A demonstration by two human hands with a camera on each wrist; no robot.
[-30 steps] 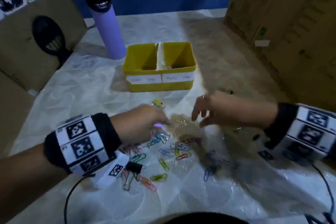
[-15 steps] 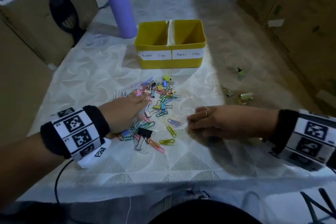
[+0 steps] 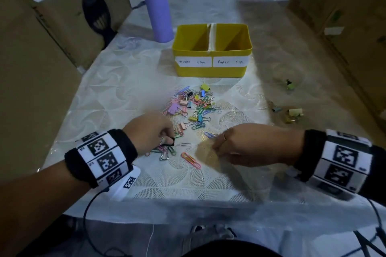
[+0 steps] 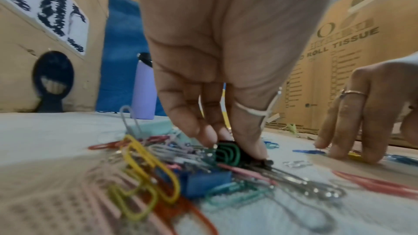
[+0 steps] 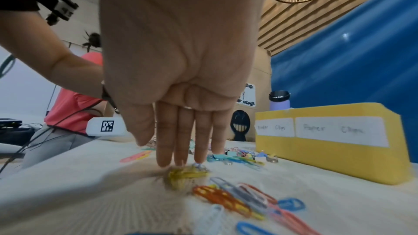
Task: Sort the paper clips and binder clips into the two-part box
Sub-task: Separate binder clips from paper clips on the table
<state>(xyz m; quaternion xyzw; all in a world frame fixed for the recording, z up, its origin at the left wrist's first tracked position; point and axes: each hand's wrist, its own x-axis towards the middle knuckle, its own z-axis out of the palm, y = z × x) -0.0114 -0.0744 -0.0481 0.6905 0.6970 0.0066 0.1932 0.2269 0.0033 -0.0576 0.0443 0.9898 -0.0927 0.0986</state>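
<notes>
Head view: your left hand [image 3: 151, 131] pinches a black binder clip [image 4: 233, 151] in the near pile | right hand [image 3: 248, 144] flat, fingers [image 5: 178, 142] straight on yellow paper clips [image 5: 185, 174] | lift straight up, shake tangled clips free, drop it in the yellow box [image 3: 211, 71], left compartment.

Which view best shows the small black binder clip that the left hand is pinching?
Left wrist: the black binder clip sits close-up between the left hand's fingertips. Head shows only a dark speck; right wrist doesn't show it.
</notes>
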